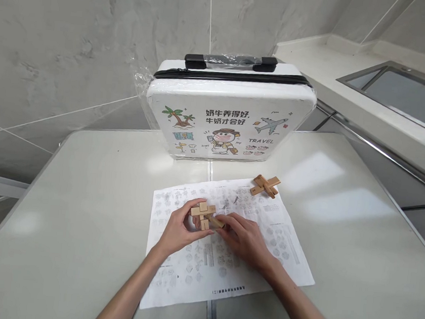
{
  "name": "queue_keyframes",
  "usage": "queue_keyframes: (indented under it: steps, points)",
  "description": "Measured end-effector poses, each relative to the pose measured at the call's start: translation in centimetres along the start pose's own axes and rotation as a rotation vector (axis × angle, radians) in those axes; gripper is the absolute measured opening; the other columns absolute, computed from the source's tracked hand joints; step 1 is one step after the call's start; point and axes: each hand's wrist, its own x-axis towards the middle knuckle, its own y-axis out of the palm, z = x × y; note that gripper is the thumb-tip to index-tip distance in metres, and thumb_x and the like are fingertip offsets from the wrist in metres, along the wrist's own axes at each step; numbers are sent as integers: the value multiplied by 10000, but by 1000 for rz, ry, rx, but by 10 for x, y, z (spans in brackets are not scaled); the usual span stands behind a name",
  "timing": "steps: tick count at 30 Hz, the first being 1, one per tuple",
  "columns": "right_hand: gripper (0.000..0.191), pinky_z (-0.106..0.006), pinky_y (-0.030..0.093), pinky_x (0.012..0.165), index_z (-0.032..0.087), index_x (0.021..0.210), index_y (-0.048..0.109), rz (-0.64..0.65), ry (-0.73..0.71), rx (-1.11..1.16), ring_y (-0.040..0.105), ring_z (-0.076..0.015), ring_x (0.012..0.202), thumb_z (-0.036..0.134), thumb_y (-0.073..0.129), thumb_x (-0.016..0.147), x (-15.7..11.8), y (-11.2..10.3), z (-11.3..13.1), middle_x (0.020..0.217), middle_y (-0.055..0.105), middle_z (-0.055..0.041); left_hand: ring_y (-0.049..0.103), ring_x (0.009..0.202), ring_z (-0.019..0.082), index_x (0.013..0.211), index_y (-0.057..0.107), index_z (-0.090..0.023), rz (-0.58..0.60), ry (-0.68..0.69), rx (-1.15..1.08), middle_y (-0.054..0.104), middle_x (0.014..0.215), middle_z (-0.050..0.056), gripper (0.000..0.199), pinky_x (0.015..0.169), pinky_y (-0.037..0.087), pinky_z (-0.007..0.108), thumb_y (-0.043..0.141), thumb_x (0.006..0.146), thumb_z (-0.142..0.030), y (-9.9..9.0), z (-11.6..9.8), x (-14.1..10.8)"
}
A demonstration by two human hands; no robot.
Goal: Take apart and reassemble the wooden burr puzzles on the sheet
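My left hand (180,231) is closed around a light wooden interlocking puzzle (203,210), thumb below and fingers above. Several notched bars cross one another in it. At its right side, my right hand (242,239) pinches a single wooden bar (216,222) that slants toward the puzzle's middle; whether its end sits inside the puzzle I cannot tell. Both hands are over a printed instruction sheet (193,289), covered with small drawings and lying upside down to me. A second, darker wooden puzzle (265,186) of crossed bars lies at the sheet's upper right edge.
A white cartoon-printed suitcase (188,98) in clear plastic stands upright at the back of the pale folding table (81,217). A seam runs down the table's middle. Behind is a grey tiled wall (77,43); a white counter (325,65) is at the right.
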Motion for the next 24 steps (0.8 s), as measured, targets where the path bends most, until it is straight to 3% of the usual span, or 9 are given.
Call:
queue_keyframes:
  steps: [7, 12, 19, 24]
  points:
    - [239, -314, 547, 636, 257, 1356, 623, -60, -12, -20, 749, -205, 777, 282, 561, 1126, -3, 0, 0, 1131, 792, -104, 749, 1095, 273, 1425, 606, -309, 16, 54, 84, 751, 1278, 65, 716, 935, 632, 394, 927, 810, -488, 2, 0, -2]
    - [209, -303, 543, 616, 249, 1306, 653, -86, -32, -7, 747, -202, 755, 246, 570, 1114, -3, 0, 2, 1077, 796, -99, 765, 1032, 261, 1447, 588, -318, 71, 83, 149, 768, 1228, 54, 704, 885, 646, 381, 898, 842, -502, 4, 2, -4]
    - [224, -296, 540, 600, 247, 1313, 647, -108, -51, 34, 747, -195, 718, 219, 556, 1110, -5, 5, 6, 1010, 806, -86, 716, 966, 234, 1463, 579, -308, 103, 263, 252, 708, 1188, 75, 701, 790, 608, 343, 869, 870, -544, 4, 2, -3]
    - [204, -289, 529, 591, 258, 1288, 664, -119, -25, 43, 741, -178, 657, 263, 546, 1122, -9, 7, 7, 955, 811, -64, 705, 1022, 242, 1438, 600, -319, 107, 284, 225, 664, 1260, 93, 685, 782, 602, 330, 898, 851, -508, 3, 1, -2]
